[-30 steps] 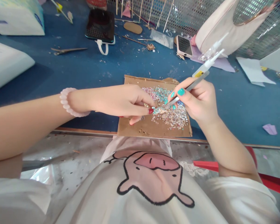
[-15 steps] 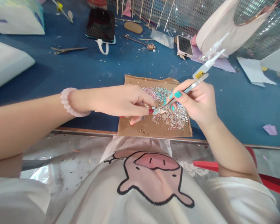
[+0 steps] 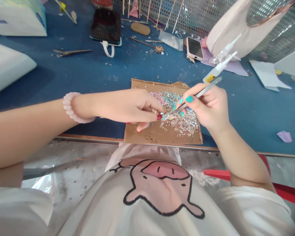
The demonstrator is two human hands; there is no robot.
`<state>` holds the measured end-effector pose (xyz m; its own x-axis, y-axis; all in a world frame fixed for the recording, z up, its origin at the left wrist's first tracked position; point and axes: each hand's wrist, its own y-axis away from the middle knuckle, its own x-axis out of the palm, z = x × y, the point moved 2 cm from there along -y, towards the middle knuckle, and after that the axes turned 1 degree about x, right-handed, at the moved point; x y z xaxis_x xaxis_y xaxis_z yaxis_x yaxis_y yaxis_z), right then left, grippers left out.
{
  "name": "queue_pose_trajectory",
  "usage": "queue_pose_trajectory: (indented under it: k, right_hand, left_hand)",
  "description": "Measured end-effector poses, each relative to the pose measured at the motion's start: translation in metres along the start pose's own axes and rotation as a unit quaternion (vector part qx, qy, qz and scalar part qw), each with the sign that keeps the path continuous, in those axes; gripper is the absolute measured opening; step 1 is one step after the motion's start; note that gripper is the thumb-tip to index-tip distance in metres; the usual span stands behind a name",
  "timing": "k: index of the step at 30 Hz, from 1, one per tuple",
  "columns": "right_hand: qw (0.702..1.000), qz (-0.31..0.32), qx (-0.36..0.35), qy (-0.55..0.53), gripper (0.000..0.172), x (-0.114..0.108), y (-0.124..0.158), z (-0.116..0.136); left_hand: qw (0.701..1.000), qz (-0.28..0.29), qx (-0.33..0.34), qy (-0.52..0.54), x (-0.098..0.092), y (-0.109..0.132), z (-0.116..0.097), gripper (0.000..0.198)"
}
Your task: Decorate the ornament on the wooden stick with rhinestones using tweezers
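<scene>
Over a piece of cardboard [image 3: 159, 139] at the table's front edge, my left hand [image 3: 135, 106] pinches a small glittering piece [image 3: 164, 116] between thumb and fingers; its exact kind cannot be made out. My right hand [image 3: 210, 106] grips metal tweezers [image 3: 208, 88] like a pen. Their tips point down and left, meeting the glittering piece or very close to it. Many tiny sparkling gems [image 3: 184, 124] in silver, pink and turquoise lie spread on the cardboard below both hands. My left fingers hide part of the pile.
A glue bottle [image 3: 212, 74] with a long white nozzle stands just beyond my right hand. Further back are a pink phone [image 3: 194, 48], a black device [image 3: 105, 27], scissors [image 3: 72, 52], a pale handbag [image 3: 226, 29] and a hairpin [image 3: 158, 49]. A white package [image 3: 9, 67] lies at left.
The tweezers' upper end and my right hand have shifted very slightly to the right. My left hand keeps its pinch in nearly the same spot.
</scene>
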<state>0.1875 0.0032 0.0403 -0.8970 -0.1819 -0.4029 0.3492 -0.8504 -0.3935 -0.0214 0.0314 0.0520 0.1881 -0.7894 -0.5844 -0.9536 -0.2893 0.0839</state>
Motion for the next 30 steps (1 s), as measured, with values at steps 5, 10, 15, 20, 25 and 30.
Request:
queue_pose_trajectory:
  k: [5,10,15,20,25,30]
  right_hand:
    - [0.999,-0.013,-0.021,-0.026,0.017,-0.0010,-0.0005,-0.0021]
    - [0.999,-0.003,-0.039,-0.030,0.014,-0.0013,-0.0014,-0.0039]
    - [0.999,0.001,-0.034,-0.021,0.014,-0.0013,-0.0007,-0.0046]
    - [1.000,0.002,-0.031,0.004,0.013,-0.0017,0.0002,-0.0041]
    - [0.999,0.009,-0.035,0.021,0.013,-0.0015,0.0000,-0.0034]
    - [0.999,0.011,-0.035,0.019,0.011,-0.0003,-0.0006,-0.0016]
  left_hand:
    - [1.000,-0.005,0.001,0.007,-0.0002,0.0004,-0.0018,0.022]
    - [1.000,-0.004,0.014,0.008,0.0005,0.0002,-0.0006,0.022]
    - [1.000,-0.007,0.015,0.006,0.0002,0.0002,0.0007,0.022]
    - [1.000,-0.005,0.009,0.001,0.0001,0.0003,0.0011,0.022]
    - [1.000,-0.006,0.007,0.000,0.0009,-0.0002,0.0012,0.022]
    - [1.000,-0.008,0.007,-0.005,0.0017,0.0000,0.0026,0.023]
